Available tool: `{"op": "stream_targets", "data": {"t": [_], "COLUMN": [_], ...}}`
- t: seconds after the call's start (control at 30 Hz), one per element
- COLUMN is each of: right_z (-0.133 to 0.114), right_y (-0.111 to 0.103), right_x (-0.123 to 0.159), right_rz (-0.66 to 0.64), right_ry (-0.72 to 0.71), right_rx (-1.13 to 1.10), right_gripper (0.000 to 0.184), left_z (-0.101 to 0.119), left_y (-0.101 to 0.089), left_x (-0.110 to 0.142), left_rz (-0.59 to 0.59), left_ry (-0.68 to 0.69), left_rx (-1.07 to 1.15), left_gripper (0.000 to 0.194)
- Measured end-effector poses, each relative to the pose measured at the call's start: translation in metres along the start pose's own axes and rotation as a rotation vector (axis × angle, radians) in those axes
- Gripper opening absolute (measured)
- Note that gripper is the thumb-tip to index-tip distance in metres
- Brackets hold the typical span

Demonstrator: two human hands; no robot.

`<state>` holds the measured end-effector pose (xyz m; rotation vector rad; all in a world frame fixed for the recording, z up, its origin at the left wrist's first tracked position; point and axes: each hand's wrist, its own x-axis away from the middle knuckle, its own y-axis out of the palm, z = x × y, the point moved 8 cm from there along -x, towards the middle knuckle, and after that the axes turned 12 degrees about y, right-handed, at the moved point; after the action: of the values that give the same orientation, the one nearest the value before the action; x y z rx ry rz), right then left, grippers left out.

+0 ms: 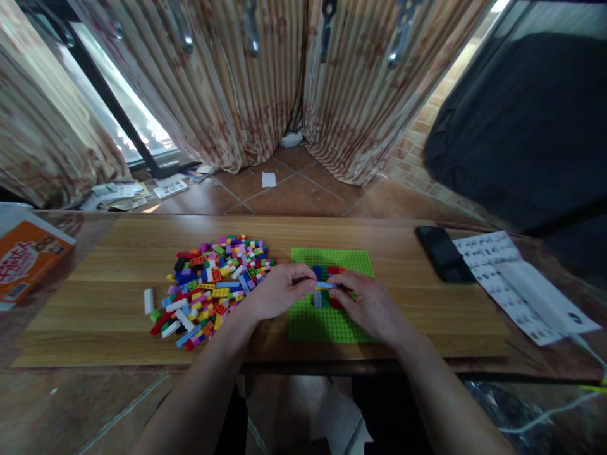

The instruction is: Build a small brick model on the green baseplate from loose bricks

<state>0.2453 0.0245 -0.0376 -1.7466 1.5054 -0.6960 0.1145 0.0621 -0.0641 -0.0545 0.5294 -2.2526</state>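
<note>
Over the green baseplate (303,325), a light blue brick (325,285) is pinched at both ends. My left hand (286,289) has its left end between thumb and fingers, and my right hand (367,300) grips the right end. A bit of yellow shows just below the blue piece. Dark blue, red, dark green and grey-blue bricks (318,299) sit on the plate under and around my fingertips, partly covered by them. To the left of my left hand spreads a pile of loose coloured bricks (220,292).
A black phone (443,253) lies at the table's right, beside an unfolded printed sheet (515,284). An orange and white package (28,253) stands at the far left. One white brick (148,301) lies at the pile's left edge. The wooden table (109,272) ends close to my forearms.
</note>
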Motion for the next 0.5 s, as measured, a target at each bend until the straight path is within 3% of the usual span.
{"op": "stream_targets", "data": {"t": [0.27, 0.5], "right_z": [0.020, 0.022], "right_y": [-0.004, 0.005], "right_x": [-0.001, -0.005], "right_rz": [0.120, 0.168], "right_ry": [0.085, 0.127], "right_rx": [0.073, 0.085], "right_gripper": [0.012, 0.010], "left_z": [-0.011, -0.016], "left_y": [-0.004, -0.007], "left_x": [-0.002, -0.005], "left_rz": [0.067, 0.136], "left_ry": [-0.038, -0.033], "left_rx": [-0.067, -0.100], "left_gripper": [0.017, 0.014]}}
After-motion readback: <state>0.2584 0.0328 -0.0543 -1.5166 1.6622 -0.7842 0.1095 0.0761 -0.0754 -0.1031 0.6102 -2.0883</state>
